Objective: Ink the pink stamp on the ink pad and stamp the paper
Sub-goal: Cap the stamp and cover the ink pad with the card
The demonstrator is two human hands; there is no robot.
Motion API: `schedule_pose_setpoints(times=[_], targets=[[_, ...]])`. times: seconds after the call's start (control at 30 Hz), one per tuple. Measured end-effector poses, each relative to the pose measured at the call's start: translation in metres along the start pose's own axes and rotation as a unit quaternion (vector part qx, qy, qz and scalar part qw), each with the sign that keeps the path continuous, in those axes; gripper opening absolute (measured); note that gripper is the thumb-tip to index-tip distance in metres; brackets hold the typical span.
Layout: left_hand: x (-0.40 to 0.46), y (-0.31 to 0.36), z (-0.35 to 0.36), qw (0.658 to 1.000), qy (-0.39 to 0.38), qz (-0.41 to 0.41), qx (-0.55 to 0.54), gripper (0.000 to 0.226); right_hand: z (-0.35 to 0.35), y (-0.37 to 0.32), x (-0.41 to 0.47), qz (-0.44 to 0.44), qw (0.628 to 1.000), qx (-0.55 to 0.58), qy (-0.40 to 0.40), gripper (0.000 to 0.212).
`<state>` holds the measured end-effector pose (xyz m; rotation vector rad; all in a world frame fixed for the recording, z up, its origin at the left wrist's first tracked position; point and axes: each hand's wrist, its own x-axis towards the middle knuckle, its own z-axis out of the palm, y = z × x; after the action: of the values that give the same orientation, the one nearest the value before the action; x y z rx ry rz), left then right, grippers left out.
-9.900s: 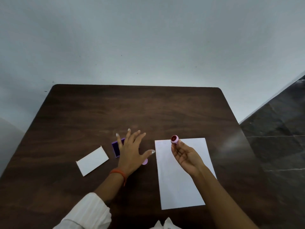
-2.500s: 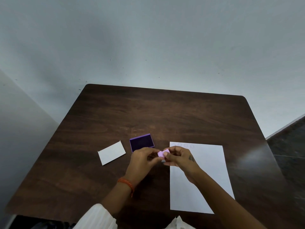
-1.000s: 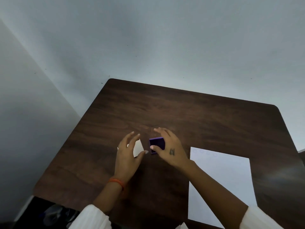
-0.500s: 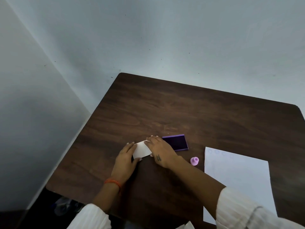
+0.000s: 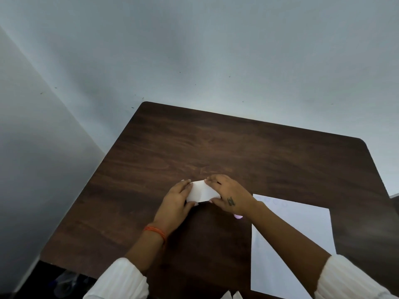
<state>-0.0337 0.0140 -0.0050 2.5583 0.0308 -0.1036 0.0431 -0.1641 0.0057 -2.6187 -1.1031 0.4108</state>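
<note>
Both hands are gripping a white lid (image 5: pixel 201 191) on the tabletop (image 5: pixel 216 147): left hand (image 5: pixel 176 203) pinching its left end, right hand (image 5: pixel 228 196) its right. The pink stamp (image 5: pixel 238 216) is peeking out under the right hand, beside the paper (image 5: pixel 302 229).

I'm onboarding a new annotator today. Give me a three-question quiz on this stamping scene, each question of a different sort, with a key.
1. True or false: both hands touch the small white lid.
2. Multiple choice: where does the pink stamp lie? A) in the left hand B) on the table, peeking out under the right hand C) on the paper
3. Fill in: faint round stamp marks show near the paper's ___ edge.

Key: 1 true; 2 B; 3 far
</note>
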Motion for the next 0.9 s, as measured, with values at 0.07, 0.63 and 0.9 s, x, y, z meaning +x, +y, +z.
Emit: schedule_pose_setpoints(times=[0.07, 0.63, 0.9], targets=[[0.005, 0.008, 0.006, 1.000, -0.019, 0.003, 0.001, 0.060, -0.001, 0.009, -0.006, 0.018, 1.000, 0.003, -0.010, 0.058], [0.020, 0.018, 0.026, 0.997, -0.066, -0.012, 0.031, 0.062, 0.007, 0.034, -0.009, 0.049, 0.998, 0.008, -0.046, 0.057], [0.025, 0.016, 0.028, 0.995, -0.084, -0.017, 0.043, 0.064, 0.008, 0.036, -0.007, 0.053, 0.997, 0.009, -0.059, 0.057]])
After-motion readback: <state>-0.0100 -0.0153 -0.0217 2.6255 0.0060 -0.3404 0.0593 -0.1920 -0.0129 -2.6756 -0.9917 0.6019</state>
